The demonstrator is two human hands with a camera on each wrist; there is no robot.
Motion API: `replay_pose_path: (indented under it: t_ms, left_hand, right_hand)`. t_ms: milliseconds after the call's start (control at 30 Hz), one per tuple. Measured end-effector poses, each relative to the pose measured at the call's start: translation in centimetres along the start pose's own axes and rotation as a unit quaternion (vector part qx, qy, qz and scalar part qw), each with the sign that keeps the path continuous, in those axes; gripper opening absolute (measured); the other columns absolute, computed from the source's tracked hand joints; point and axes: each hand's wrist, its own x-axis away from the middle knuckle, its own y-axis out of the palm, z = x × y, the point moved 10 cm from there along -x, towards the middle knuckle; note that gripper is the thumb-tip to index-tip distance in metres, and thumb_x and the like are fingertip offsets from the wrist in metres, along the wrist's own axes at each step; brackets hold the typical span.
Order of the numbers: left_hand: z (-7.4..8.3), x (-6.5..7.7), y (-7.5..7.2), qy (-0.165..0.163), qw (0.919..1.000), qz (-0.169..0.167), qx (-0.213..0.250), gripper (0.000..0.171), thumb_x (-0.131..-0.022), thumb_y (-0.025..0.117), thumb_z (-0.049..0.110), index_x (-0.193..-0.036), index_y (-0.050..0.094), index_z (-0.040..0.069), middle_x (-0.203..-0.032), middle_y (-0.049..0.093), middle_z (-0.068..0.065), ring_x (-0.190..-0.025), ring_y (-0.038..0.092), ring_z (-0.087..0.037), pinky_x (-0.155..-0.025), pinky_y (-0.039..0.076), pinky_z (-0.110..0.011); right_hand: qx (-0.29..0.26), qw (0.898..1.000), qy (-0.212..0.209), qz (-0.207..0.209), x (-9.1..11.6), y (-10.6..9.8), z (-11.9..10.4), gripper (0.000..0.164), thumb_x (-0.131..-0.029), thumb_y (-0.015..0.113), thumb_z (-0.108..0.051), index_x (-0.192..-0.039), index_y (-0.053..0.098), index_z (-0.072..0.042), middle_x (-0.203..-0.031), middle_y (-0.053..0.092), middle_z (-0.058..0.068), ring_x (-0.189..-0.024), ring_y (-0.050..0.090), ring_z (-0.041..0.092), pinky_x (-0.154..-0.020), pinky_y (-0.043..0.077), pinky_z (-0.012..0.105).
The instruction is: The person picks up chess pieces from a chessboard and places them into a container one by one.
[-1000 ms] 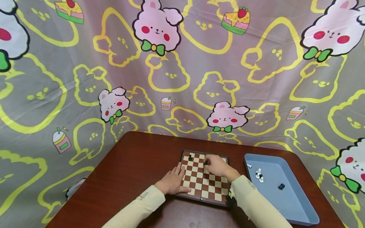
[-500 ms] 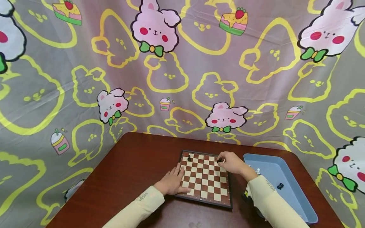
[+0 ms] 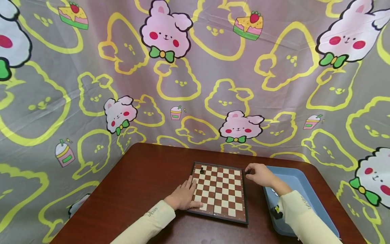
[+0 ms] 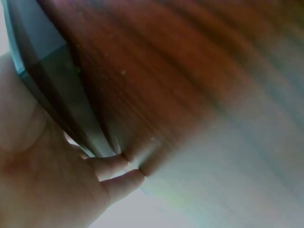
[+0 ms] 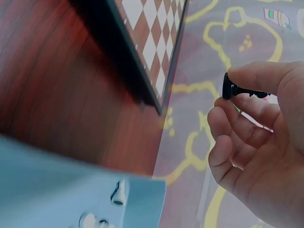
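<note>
A brown-and-white chessboard [image 3: 222, 189] with a dark rim lies on the table. One black chess piece [image 3: 201, 170] stands near its far left corner. My left hand [image 3: 181, 196] rests along the board's left edge, fingers extended; the left wrist view shows its fingertips [image 4: 135, 173] low beside the board's dark side. Just off the board's far right corner is my right hand [image 3: 262, 175], raised between board and tray. Its thumb and fingers pinch another black chess piece [image 5: 244, 91], base outward and lying sideways in the right wrist view. Much of that piece's head is within the hand.
To the right, a blue tray [image 3: 330, 223] stands on the reddish-brown table [image 3: 146, 166], partly behind the right forearm. White chess pieces lie in it, one white piece [image 5: 118, 192] near its wall. A patterned curtain [image 3: 195, 112] hangs behind and at both sides.
My right hand has moved right with the pinched black chess piece, from over the board to beyond its right edge near the tray. The left hand has stayed in place.
</note>
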Motion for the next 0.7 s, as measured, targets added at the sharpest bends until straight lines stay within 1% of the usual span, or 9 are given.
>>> replay_pose_path:
  t_ms: [267, 467, 700]
  left_hand:
    - [-0.1, 0.0, 0.0, 0.000, 1.0000, 0.001, -0.001, 0.100, -0.082, 0.045, 0.074, -0.150, 0.022, 0.003, -0.155, 0.012, -0.021, -0.135, 0.029, -0.036, -0.102, 0.034, -0.049]
    - [0.0, 0.1, -0.1, 0.000, 1.0000, 0.001, 0.003, 0.100, -0.082, 0.045, 0.073, -0.150, 0.022, 0.002, -0.154, 0.011, -0.021, -0.135, 0.029, -0.036, -0.102, 0.034, -0.049]
    - [0.1, 0.1, -0.2, -0.001, 1.0000, 0.000, 0.001, 0.101, -0.082, 0.045, 0.074, -0.150, 0.022, 0.002, -0.154, 0.012, -0.021, -0.135, 0.029, -0.036, -0.101, 0.035, -0.049]
  right_hand:
    - [-0.004, 1.000, -0.002, 0.011, 1.4, -1.7, 1.8, 0.015, -0.088, 0.064, -0.009, -0.100, 0.064, -0.001, -0.081, 0.060, -0.001, -0.068, 0.054, 0.014, -0.057, 0.044, 0.032]
    - [-0.003, 1.000, 0.013, 0.015, 2.2, -2.5, 3.2, 0.014, -0.088, 0.063, -0.009, -0.101, 0.063, -0.002, -0.084, 0.060, 0.002, -0.070, 0.055, 0.015, -0.057, 0.045, 0.032]
    - [0.000, 1.000, 0.023, 0.011, 3.2, -3.2, 4.6, 0.016, -0.088, 0.063, -0.008, -0.100, 0.064, 0.001, -0.085, 0.061, 0.003, -0.072, 0.056, 0.016, -0.058, 0.046, 0.033]
